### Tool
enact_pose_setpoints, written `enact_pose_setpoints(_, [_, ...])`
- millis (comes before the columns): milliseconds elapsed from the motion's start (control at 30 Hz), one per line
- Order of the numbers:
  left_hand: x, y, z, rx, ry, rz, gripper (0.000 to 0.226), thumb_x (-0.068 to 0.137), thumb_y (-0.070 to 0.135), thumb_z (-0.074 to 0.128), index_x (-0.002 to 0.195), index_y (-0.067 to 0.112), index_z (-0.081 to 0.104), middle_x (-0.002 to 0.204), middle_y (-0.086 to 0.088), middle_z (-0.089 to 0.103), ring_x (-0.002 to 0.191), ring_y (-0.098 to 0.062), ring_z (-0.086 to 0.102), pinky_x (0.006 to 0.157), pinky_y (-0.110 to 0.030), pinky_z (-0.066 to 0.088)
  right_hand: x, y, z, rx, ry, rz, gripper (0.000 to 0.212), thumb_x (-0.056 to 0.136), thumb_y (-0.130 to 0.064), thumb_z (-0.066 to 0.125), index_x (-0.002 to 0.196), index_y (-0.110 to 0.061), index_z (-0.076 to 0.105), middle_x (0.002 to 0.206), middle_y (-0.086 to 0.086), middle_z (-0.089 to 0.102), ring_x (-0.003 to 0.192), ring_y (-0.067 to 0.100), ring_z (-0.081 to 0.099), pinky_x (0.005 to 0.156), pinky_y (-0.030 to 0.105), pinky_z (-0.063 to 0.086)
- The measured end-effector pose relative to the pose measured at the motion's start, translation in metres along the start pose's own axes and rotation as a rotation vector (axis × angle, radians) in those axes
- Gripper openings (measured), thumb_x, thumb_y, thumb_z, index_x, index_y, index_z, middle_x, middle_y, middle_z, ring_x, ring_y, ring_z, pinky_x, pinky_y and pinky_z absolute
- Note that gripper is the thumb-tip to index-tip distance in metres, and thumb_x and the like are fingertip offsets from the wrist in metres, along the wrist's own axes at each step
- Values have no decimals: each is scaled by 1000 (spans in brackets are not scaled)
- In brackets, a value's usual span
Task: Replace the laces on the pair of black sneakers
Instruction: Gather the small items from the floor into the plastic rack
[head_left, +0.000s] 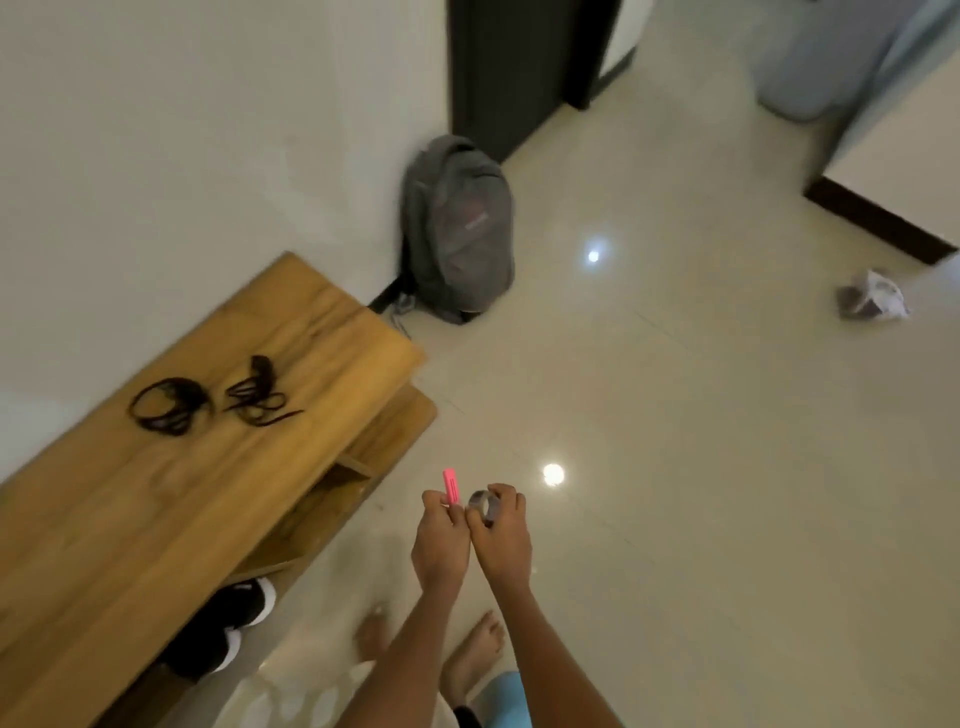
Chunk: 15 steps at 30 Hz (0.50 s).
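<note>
Head cam looks down at both hands held together over the tiled floor. My left hand has its fingers curled round a small pink tool that sticks up out of the fist; looks like a cutter or lighter, can't tell which. Right hand pinches a small roll of clear tape and touches the left one. Black sneakers with white soles sit on the lower shelf of the wooden bench at left, partly hidden under the top board. Two bundles of black laces lie on the bench top, just beside each other. Grey backpack leans against the wall past the bench end, and a crumpled bag sits on the floor far right. Bare feet show at the bottom.
</note>
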<state>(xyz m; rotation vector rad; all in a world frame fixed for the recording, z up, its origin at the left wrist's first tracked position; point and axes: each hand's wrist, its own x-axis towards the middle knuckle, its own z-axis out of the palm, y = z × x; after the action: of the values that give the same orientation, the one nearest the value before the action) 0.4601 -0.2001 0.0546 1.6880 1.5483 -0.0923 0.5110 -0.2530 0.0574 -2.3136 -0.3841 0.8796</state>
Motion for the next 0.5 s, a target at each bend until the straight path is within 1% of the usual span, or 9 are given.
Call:
enact_pose_setpoints(100, [-2,-39,-71,-32,84,-61,12,99,28,42,99,16,46,87,2,57,76,-15,53,63,-26,35,-38,-50,45,-71,-65,-91,32,93,-31,53,122,-19,47,124,-6,46,84,6,50,72,23,40])
enact_pose_setpoints(167, [-2,-78,-122,-107,155,-126,12,98,27,43,98,16,48,90,-2,60,82,-22,58,66,-28,36,-69,-86,83,-118,-134,-166,31,92,-31,54,120,-20,48,122,-6,46,88,11,55,71,26,41])
enact_pose_setpoints(233, [-4,-123,-172,-173,221,-173,10,97,27,44,96,17,46,90,-4,61,87,-27,60,65,-31,38,-101,-118,127,-159,-200,-235,29,90,-31,56,116,-20,49,119,-4,47,93,18,59,71,31,45])
enact_pose_setpoints(333, [-10,-195,-244,-213,282,-202,13,97,27,44,99,15,49,89,-6,60,84,-28,61,62,-34,39,-150,-164,195,-212,-291,-335,32,88,-30,59,117,-19,49,117,-1,47,98,23,58,73,35,49])
enact_pose_setpoints(400, [-18,-244,-292,-232,319,-237,17,98,27,44,101,13,53,94,-8,62,85,-28,60,64,-35,39,-185,-195,241,-240,-332,-406,37,87,-27,61,121,-16,50,121,1,48,104,24,57,74,35,47])
enact_pose_setpoints(500, [-25,-302,-352,-282,344,-269,21,98,28,44,107,11,55,100,-9,63,91,-28,61,69,-34,40,-233,-237,299,-256,-394,-524,38,86,-25,64,120,-13,53,118,5,50,104,25,55,76,33,45])
